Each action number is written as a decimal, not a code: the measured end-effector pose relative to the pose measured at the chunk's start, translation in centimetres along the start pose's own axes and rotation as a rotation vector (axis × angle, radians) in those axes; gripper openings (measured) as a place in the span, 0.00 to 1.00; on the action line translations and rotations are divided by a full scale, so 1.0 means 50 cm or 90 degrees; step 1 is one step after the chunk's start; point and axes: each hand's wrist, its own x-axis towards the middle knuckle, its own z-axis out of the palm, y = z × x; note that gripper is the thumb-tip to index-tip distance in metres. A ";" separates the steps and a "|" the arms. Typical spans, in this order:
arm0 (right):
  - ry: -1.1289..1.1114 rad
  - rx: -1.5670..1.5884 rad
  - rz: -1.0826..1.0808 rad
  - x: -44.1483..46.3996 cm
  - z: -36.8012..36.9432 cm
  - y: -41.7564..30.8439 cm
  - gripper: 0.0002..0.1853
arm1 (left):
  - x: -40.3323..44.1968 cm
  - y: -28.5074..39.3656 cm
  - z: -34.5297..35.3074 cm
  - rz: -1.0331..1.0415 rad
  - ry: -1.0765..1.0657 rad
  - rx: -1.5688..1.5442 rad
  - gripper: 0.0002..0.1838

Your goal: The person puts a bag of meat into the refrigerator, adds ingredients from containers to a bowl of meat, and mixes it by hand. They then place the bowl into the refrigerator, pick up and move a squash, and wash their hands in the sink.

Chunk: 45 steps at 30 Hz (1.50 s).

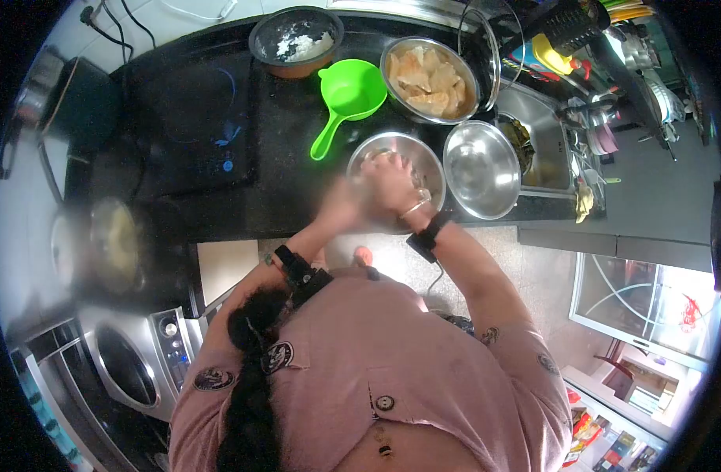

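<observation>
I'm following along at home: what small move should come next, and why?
Perhaps lift the right hand slightly to check the metal bowl beneath, since that hand hides much of its inside; the left hand, blurred, is near the bowl's left side.

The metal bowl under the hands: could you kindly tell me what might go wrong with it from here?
The metal bowl sits close to the front edge of the counter, so a hard push might tip it. The bracelet by the right hand is close to the bowl's contents and could get dirty.
</observation>
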 end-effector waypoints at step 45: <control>-0.075 0.004 -0.370 0.018 0.064 0.057 0.21 | 0.036 -0.067 0.021 0.000 0.103 -0.093 0.08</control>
